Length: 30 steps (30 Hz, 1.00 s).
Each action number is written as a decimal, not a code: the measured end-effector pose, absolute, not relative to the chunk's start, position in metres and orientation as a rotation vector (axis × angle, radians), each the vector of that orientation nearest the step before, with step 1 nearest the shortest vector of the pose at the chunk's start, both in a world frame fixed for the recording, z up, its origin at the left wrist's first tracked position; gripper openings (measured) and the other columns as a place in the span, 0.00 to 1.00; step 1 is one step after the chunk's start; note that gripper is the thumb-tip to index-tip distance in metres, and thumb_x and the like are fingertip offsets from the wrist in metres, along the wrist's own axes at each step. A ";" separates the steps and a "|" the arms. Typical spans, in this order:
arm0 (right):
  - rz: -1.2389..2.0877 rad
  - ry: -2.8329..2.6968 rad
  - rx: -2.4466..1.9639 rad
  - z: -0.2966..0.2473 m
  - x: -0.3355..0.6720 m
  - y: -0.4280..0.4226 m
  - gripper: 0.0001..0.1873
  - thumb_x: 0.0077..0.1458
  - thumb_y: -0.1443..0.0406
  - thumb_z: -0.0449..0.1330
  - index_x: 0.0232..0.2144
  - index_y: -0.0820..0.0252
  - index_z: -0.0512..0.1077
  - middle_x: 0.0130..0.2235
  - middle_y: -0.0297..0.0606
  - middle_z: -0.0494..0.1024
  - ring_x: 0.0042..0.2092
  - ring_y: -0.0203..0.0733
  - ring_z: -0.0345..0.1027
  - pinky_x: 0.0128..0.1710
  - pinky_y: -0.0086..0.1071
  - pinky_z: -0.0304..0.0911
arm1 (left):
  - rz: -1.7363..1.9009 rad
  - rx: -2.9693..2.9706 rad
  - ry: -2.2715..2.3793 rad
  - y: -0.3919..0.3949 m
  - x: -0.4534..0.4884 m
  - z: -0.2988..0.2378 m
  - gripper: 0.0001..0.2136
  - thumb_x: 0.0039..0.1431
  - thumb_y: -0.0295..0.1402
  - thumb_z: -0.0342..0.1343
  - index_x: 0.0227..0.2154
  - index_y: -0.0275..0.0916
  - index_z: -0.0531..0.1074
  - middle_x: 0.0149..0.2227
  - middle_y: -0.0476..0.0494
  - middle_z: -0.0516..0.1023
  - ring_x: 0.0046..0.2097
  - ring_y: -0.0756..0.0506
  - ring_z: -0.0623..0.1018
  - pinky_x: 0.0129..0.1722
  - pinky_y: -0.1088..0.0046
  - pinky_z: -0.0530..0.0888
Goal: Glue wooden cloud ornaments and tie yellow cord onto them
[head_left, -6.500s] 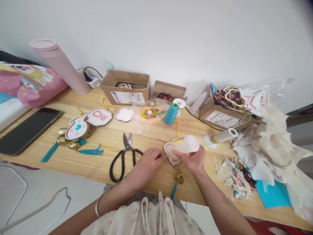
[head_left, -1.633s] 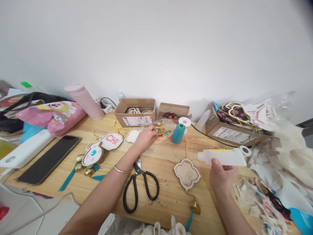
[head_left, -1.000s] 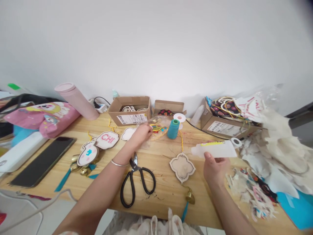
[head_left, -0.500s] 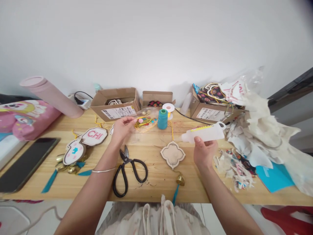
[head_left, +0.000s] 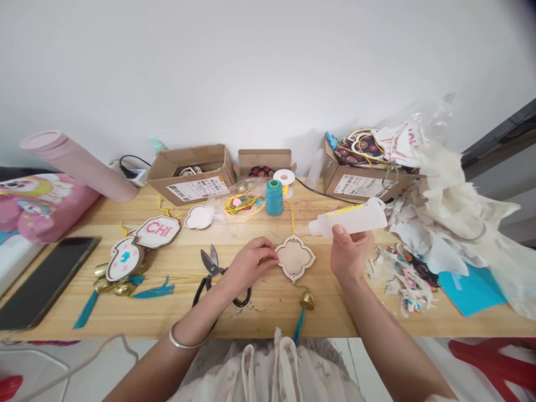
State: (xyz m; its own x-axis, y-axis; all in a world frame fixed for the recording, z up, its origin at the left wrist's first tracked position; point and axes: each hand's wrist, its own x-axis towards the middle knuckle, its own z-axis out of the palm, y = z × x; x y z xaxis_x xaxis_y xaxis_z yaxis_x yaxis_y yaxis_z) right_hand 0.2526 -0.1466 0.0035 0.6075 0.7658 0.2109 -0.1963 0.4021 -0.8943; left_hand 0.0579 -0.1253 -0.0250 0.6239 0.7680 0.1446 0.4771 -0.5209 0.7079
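With its fingertips pressed together, my left hand (head_left: 253,263) grips the left edge of a four-lobed wooden pendant (head_left: 295,258) lying flat on the table. Yellow cord (head_left: 292,216) runs from the pendant's top; a brass bell (head_left: 307,300) with a blue tassel (head_left: 298,324) hangs below it. My right hand (head_left: 352,254) is closed around a translucent glue bottle (head_left: 355,219), held nearly level over the table, its tip pointing left. Black-handled scissors (head_left: 213,265) lie open, partly hidden under my left forearm.
Teal thread (head_left: 274,199) and a white spool (head_left: 285,177) stand behind the pendant. A cloud-shaped piece (head_left: 198,217) and finished pendants (head_left: 157,230) lie left. Cardboard boxes (head_left: 196,188) line the wall. Fabric scraps (head_left: 406,279) cover the right; a phone (head_left: 46,282) lies far left.
My left hand has moved from the bag of cords at the back down and right to the pendant's edge. The cloud-shaped piece shows fully now. My right hand still holds the glue bottle.
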 end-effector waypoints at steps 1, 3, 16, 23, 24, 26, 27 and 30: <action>0.672 -0.686 -0.968 0.003 0.253 -0.147 0.22 0.36 0.59 0.64 0.36 0.62 0.68 0.32 0.39 0.75 0.35 0.42 0.69 0.38 0.39 0.64 | 0.575 2.231 0.975 -0.124 0.060 -0.025 0.05 0.52 0.32 0.53 0.27 0.40 0.73 0.33 0.46 0.70 0.37 0.49 0.70 0.37 0.73 0.69; 0.675 -0.691 -0.945 0.004 0.253 -0.147 0.21 0.37 0.60 0.64 0.36 0.62 0.68 0.32 0.39 0.75 0.34 0.41 0.70 0.38 0.39 0.64 | 0.557 2.245 0.981 -0.123 0.062 -0.025 0.05 0.52 0.32 0.53 0.27 0.39 0.73 0.33 0.45 0.70 0.36 0.49 0.70 0.37 0.74 0.68; 0.692 -0.711 -0.877 0.007 0.254 -0.150 0.19 0.38 0.62 0.64 0.37 0.61 0.69 0.32 0.39 0.75 0.33 0.42 0.70 0.37 0.39 0.64 | 0.545 2.183 0.974 -0.123 0.063 -0.024 0.05 0.53 0.31 0.52 0.28 0.39 0.73 0.32 0.45 0.70 0.35 0.49 0.71 0.35 0.75 0.69; 0.687 -0.715 -0.906 0.006 0.254 -0.150 0.20 0.39 0.60 0.64 0.37 0.61 0.69 0.33 0.40 0.75 0.35 0.43 0.70 0.37 0.39 0.65 | 0.598 2.203 1.026 -0.127 0.064 -0.011 0.05 0.53 0.30 0.52 0.28 0.38 0.72 0.33 0.44 0.72 0.36 0.49 0.72 0.35 0.74 0.70; 0.682 -0.712 -0.911 0.006 0.254 -0.150 0.20 0.38 0.60 0.64 0.37 0.60 0.69 0.33 0.40 0.75 0.35 0.43 0.70 0.37 0.38 0.65 | 0.637 2.220 1.015 -0.128 0.063 -0.008 0.05 0.53 0.30 0.52 0.28 0.38 0.72 0.34 0.44 0.72 0.36 0.49 0.72 0.37 0.73 0.70; 0.678 -0.708 -0.907 0.006 0.254 -0.150 0.21 0.38 0.60 0.64 0.37 0.60 0.68 0.34 0.40 0.75 0.37 0.43 0.70 0.37 0.38 0.64 | 0.686 2.313 0.935 -0.130 0.059 -0.003 0.05 0.53 0.30 0.51 0.29 0.38 0.72 0.36 0.44 0.74 0.39 0.48 0.72 0.40 0.71 0.69; 0.679 -0.708 -0.900 0.006 0.255 -0.151 0.21 0.38 0.61 0.64 0.37 0.60 0.68 0.34 0.40 0.75 0.37 0.44 0.69 0.37 0.38 0.64 | 0.688 2.385 0.875 -0.131 0.056 -0.002 0.05 0.54 0.30 0.51 0.29 0.38 0.71 0.37 0.44 0.75 0.40 0.48 0.72 0.41 0.70 0.69; 0.684 -0.714 -0.884 0.006 0.255 -0.151 0.20 0.39 0.61 0.63 0.38 0.60 0.68 0.35 0.41 0.75 0.38 0.44 0.69 0.37 0.38 0.64 | 0.627 2.578 0.747 -0.136 0.047 -0.003 0.04 0.54 0.30 0.51 0.30 0.40 0.71 0.41 0.46 0.76 0.42 0.47 0.71 0.43 0.68 0.67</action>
